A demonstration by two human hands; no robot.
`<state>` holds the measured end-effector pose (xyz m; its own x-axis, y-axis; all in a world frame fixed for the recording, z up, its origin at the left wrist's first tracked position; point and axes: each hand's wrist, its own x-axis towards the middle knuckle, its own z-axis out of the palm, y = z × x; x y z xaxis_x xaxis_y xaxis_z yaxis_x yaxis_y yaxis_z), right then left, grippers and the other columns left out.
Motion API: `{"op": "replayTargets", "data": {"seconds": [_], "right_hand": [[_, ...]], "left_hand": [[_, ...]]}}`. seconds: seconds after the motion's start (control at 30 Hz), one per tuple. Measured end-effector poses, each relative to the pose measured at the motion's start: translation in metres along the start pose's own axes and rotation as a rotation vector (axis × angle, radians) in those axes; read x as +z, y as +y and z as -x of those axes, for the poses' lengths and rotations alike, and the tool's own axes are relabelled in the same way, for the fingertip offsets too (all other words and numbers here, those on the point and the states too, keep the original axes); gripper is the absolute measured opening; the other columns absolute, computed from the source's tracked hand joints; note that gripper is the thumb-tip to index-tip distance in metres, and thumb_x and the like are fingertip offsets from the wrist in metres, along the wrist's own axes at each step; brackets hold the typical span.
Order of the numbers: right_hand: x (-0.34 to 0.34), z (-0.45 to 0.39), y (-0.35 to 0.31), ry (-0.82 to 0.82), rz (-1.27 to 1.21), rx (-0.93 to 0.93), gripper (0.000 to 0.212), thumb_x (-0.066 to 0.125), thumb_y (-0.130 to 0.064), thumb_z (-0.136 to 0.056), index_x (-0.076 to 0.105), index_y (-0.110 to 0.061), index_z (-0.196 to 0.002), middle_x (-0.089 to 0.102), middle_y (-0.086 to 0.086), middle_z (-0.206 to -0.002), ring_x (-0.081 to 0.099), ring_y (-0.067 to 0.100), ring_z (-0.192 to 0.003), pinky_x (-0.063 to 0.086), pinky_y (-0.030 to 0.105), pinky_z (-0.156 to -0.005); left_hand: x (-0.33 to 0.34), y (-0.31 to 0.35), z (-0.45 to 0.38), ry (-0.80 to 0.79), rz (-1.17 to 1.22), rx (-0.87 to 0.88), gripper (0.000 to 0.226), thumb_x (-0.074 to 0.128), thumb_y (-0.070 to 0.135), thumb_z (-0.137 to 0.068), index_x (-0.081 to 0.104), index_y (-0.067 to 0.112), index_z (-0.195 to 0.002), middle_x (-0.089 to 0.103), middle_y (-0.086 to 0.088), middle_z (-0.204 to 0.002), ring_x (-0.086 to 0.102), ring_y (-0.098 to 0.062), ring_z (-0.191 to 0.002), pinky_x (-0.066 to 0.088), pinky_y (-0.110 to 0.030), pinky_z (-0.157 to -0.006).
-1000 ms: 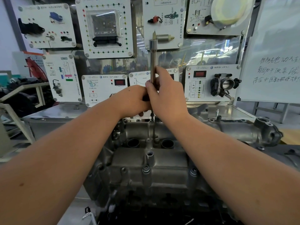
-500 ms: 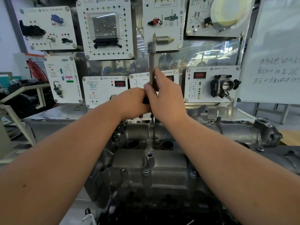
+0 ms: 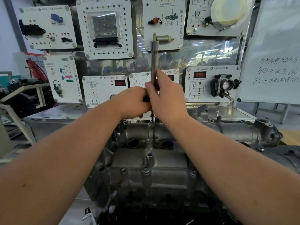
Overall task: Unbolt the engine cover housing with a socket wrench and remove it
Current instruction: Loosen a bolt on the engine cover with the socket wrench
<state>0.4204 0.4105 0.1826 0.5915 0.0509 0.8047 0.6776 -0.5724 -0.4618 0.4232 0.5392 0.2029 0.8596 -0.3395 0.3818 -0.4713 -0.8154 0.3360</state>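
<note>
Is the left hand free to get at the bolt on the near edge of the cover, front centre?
Probably not yet. The left hand grips the wrench's black handle at the far bolt. The near bolt itself sits uncovered between the forearms, so once it lets go the way looks open.

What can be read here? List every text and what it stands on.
"帕萨特1.8节气门": header of the throttle body panel.
"帕萨特1.8空气流量计": header of the lower panel with the red display.
"…度传感器": header of the partly hidden middle panel.
Whiteboard: three handwritten Chinese lines, cut off at the right, not surely readable.
Upper panels: print too small or blurred.
</note>
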Motion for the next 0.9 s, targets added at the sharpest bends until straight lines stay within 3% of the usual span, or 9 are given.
{"op": "replayTargets", "data": {"seconds": [0.07,0.17,0.27,0.33,0.43,0.57,0.67,0.8,0.9], "right_hand": [[-0.0005,0.0004,-0.0010,-0.030,-0.008,0.028,0.049,0.049,-0.022,-0.104,0.036,-0.018,-0.151,0.071,0.004,-0.093,0.066,0.024,-0.085,0.054,0.044,-0.080],[-0.0010,0.0018,-0.0017,-0.053,-0.023,0.050,0.060,0.045,-0.020,-0.105,0.018,-0.020,-0.158,0.071,0.009,-0.089,0.067,0.026,-0.080,0.056,0.048,-0.075],[-0.0002,0.0022,-0.0015,-0.047,-0.055,0.043,0.057,0.047,-0.024,-0.105,0.023,-0.018,-0.157,0.072,0.010,-0.100,0.068,0.026,-0.089,0.056,0.046,-0.081],[0.0008,0.0015,-0.0010,-0.045,-0.051,0.023,0.049,0.052,-0.028,-0.103,0.039,-0.016,-0.149,0.070,0.006,-0.112,0.065,0.024,-0.103,0.052,0.040,-0.089],[0.0011,-0.0001,-0.0004,-0.002,-0.024,-0.021,0.035,0.054,-0.023,-0.102,0.053,-0.006,-0.132,0.069,0.005,-0.104,0.063,0.024,-0.098,0.046,0.030,-0.082],[0.0005,0.0009,-0.0015,-0.034,-0.013,0.002,0.053,0.047,-0.023,-0.105,0.030,-0.017,-0.155,0.071,0.007,-0.094,0.065,0.029,-0.086,0.053,0.043,-0.077],[0.0001,0.0020,-0.0020,-0.053,-0.036,0.018,0.062,0.046,-0.023,-0.105,0.016,-0.022,-0.159,0.072,0.010,-0.101,0.067,0.027,-0.087,0.055,0.045,-0.079],[-0.0011,0.0026,-0.0025,-0.025,-0.044,-0.008,0.053,0.056,-0.030,-0.102,0.039,-0.019,-0.151,0.069,0.004,-0.120,0.063,0.020,-0.110,0.050,0.037,-0.094],[-0.0011,0.0012,-0.0027,0.023,0.006,-0.048,0.037,0.055,-0.022,-0.102,0.053,-0.009,-0.137,0.070,0.006,-0.109,0.063,0.022,-0.101,0.050,0.039,-0.089]], "left_hand": [[-0.0006,0.0008,0.0012,-0.027,0.044,0.004,0.021,0.052,0.018,-0.087,0.062,0.036,-0.080,0.071,0.017,-0.070,0.071,-0.006,-0.065,0.055,-0.027,-0.063],[-0.0022,-0.0002,0.0016,-0.038,0.057,0.000,0.029,0.054,0.012,-0.091,0.061,0.037,-0.079,0.067,0.033,-0.069,0.071,-0.004,-0.068,0.056,-0.029,-0.072],[-0.0024,-0.0002,0.0009,-0.013,0.006,0.003,0.027,0.055,0.012,-0.091,0.062,0.034,-0.077,0.069,0.024,-0.066,0.069,-0.001,-0.065,0.055,-0.026,-0.063],[-0.0023,0.0003,0.0013,0.009,0.000,0.006,0.028,0.056,0.012,-0.091,0.061,0.033,-0.073,0.067,0.023,-0.061,0.066,0.001,-0.060,0.049,-0.017,-0.052],[-0.0015,0.0018,0.0021,0.007,-0.002,0.009,0.029,0.055,0.013,-0.090,0.059,0.035,-0.071,0.065,0.026,-0.060,0.068,-0.003,-0.062,0.049,-0.022,-0.055],[-0.0015,0.0014,0.0020,-0.006,0.050,0.012,0.033,0.051,0.010,-0.093,0.059,0.037,-0.075,0.066,0.033,-0.065,0.070,-0.005,-0.065,0.053,-0.028,-0.065],[-0.0031,0.0013,0.0030,-0.016,0.032,0.021,0.035,0.052,0.011,-0.095,0.059,0.037,-0.074,0.064,0.035,-0.063,0.067,0.003,-0.061,0.048,-0.024,-0.060],[-0.0033,-0.0005,0.0027,0.009,0.029,0.024,0.033,0.056,0.011,-0.091,0.060,0.036,-0.068,0.065,0.029,-0.060,0.064,0.005,-0.058,0.046,-0.014,-0.049],[-0.0022,-0.0002,0.0024,0.009,0.026,0.032,0.031,0.056,0.013,-0.090,0.058,0.038,-0.071,0.065,0.032,-0.063,0.066,0.002,-0.059,0.046,-0.017,-0.052]]}}
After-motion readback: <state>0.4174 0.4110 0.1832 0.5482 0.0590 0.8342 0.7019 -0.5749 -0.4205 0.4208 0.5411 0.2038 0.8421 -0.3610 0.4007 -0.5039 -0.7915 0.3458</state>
